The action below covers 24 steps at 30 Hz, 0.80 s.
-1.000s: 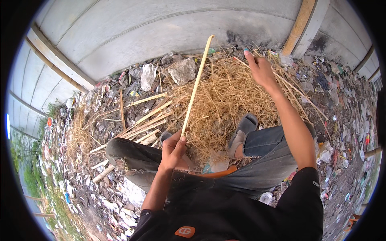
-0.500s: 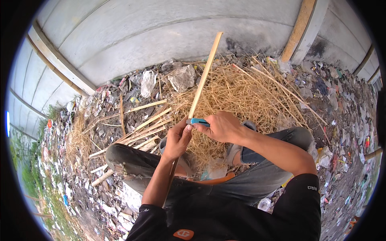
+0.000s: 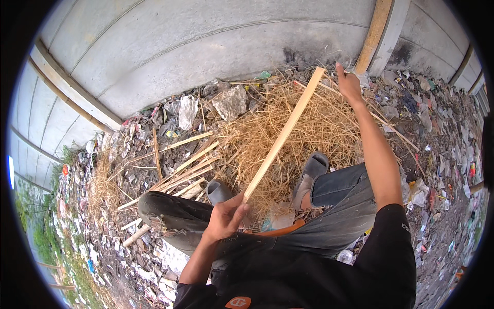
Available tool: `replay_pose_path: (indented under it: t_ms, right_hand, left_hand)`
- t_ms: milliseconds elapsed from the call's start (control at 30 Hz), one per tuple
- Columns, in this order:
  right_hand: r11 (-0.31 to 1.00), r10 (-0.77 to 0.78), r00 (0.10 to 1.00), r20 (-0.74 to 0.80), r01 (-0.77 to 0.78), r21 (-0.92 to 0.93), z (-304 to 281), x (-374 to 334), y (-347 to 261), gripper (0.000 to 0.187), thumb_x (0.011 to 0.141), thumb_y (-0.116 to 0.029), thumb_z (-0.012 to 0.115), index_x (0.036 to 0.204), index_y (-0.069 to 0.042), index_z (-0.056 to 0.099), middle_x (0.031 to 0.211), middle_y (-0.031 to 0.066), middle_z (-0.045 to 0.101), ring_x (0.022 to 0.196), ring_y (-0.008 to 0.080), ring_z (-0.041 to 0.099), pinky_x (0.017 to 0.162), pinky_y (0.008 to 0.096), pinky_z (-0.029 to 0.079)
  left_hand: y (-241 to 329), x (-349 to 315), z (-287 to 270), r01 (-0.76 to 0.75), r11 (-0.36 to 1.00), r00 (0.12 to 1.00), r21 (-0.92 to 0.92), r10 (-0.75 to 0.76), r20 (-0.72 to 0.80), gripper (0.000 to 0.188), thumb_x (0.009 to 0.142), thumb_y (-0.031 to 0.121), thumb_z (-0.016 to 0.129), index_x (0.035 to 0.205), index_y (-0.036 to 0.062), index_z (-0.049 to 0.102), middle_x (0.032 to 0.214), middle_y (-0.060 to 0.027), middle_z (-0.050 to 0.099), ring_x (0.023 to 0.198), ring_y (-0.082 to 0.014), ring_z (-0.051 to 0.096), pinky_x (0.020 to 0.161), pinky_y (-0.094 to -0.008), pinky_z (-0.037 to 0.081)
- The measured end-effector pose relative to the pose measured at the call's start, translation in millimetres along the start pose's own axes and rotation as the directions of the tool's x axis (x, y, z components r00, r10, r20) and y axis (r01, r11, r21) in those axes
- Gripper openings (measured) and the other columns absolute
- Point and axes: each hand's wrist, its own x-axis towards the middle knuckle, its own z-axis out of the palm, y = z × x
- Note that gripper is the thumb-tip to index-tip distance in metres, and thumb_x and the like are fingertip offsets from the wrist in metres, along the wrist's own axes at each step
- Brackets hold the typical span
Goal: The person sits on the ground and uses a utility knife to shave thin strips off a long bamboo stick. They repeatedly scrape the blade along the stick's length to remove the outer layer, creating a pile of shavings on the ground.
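My left hand (image 3: pixel 226 216) is closed round the near end of a long pale bamboo strip (image 3: pixel 285 134), low in front of my lap. The strip slants up and away to the right, over a heap of straw-like shavings (image 3: pixel 278 108). Past the strip's far end, my right hand (image 3: pixel 351 87) is closed at the end of my outstretched arm. The teal utility knife seen in it half a second ago is hidden by the hand now. Thin curled shavings hang in the air by that hand.
Several cut strips (image 3: pixel 190 167) lie left of the shavings, near my left knee. A pale rock (image 3: pixel 230 103) and a plastic bag (image 3: pixel 188 112) sit by the grey panel wall (image 3: pixel 216 51). Litter covers the ground; my sandalled feet (image 3: pixel 315 167) flank the heap.
My right hand has swept up and away along the strip to beyond its far end. My left hand has come slightly nearer, and the strip now leans more to the right.
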Motion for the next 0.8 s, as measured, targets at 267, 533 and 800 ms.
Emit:
replay_pose_path:
  t_ms: [267,533,800]
  right_hand:
    - [0.91,-0.386,0.888,0.252,0.32,0.265,-20,-103,-112,0.081,0.102,-0.072,0.042,0.052,-0.009,0.049,0.043,0.001,0.033,0.04,0.0175,0.037,0.044,0.0385,0.029]
    - [0.804,-0.577,0.494,0.651,0.483,0.347,0,-245,-163,0.081,0.101,-0.073,0.039,0.065,-0.005,0.064,0.049,0.013,0.054,0.047,0.0306,0.06,0.049,0.0451,0.047]
    - [0.764,-0.614,0.531,0.584,0.586,0.27,20,-241,-146,0.079,0.102,-0.071,0.039,0.063,-0.007,0.063,0.045,0.0098,0.051,0.042,0.0282,0.056,0.044,0.0432,0.043]
  left_hand:
    - [0,31,-24,0.063,0.996,0.987,-0.07,-0.073,-0.143,0.016,0.108,0.015,0.056,0.117,0.0025,0.053,0.072,0.0005,0.064,0.058,-0.0043,0.052,0.053,-0.0229,0.04]
    - [-1,63,-7,0.074,0.986,0.989,-0.147,-0.092,-0.117,0.024,0.109,0.023,0.056,0.108,0.0003,0.063,0.067,0.01,0.044,0.058,-0.003,0.039,0.052,-0.0241,0.03]
    - [5,70,7,0.065,0.952,0.981,0.298,-0.007,-0.192,0.032,0.11,0.025,0.052,0.095,-0.0025,0.057,0.066,-0.0161,0.055,0.061,-0.028,0.056,0.059,-0.0421,0.043]
